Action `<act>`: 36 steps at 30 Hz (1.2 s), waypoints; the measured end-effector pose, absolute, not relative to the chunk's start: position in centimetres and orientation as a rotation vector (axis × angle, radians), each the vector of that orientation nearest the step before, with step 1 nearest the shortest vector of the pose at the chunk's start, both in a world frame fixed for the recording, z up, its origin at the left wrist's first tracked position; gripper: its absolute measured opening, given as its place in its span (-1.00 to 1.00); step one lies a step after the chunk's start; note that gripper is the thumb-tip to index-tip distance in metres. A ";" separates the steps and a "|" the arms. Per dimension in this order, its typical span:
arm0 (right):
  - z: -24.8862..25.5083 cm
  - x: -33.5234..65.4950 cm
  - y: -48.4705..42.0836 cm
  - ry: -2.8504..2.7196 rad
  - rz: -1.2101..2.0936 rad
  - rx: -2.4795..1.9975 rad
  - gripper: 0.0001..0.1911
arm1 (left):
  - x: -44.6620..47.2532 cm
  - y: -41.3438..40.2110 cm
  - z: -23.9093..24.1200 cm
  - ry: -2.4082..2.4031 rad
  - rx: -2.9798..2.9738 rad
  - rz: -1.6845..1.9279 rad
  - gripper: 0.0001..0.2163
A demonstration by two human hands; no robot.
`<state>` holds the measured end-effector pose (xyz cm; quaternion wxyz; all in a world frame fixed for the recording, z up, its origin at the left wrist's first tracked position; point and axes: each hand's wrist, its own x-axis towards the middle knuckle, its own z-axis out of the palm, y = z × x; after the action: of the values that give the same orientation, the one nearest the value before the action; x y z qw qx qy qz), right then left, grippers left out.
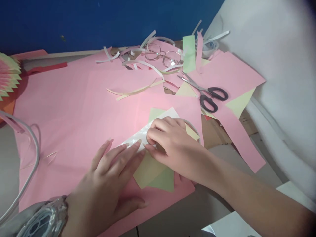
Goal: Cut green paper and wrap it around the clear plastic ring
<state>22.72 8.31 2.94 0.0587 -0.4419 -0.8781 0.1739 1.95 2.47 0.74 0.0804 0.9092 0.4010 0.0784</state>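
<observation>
My left hand (111, 174) lies flat with its fingers stretched out, the fingertips pressing on a glossy white strip (138, 136) that rests over a stack of yellow and green paper (154, 174). My right hand (170, 141) is curled, its fingers bent and pinching at the same strip, right beside the left fingertips. A wristwatch (46, 217) sits on my left wrist. Both hands rest on a big pink sheet (69, 108).
Black-handled scissors (207, 93) lie to the far right on pink paper. Metal ring binders (164, 56) and several curled white paper strips (138, 62) sit at the back. A folded paper fan (8, 75) is at the far left, a white cable (29, 164) near the left edge.
</observation>
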 end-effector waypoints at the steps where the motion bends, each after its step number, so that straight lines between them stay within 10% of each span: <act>1: 2.9 22.7 8.3 -2.663 0.525 -1.340 -0.86 | 2.0 2.5 0.7 1.191 2.724 0.242 -0.24; 36: 3.4 23.0 7.7 -2.676 0.562 -1.388 -0.88 | 1.9 0.6 0.3 1.157 2.789 0.397 -0.39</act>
<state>22.99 7.74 3.37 0.0377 -0.4523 -0.8720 0.1833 1.91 0.64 0.28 0.0479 0.9147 0.3794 0.1302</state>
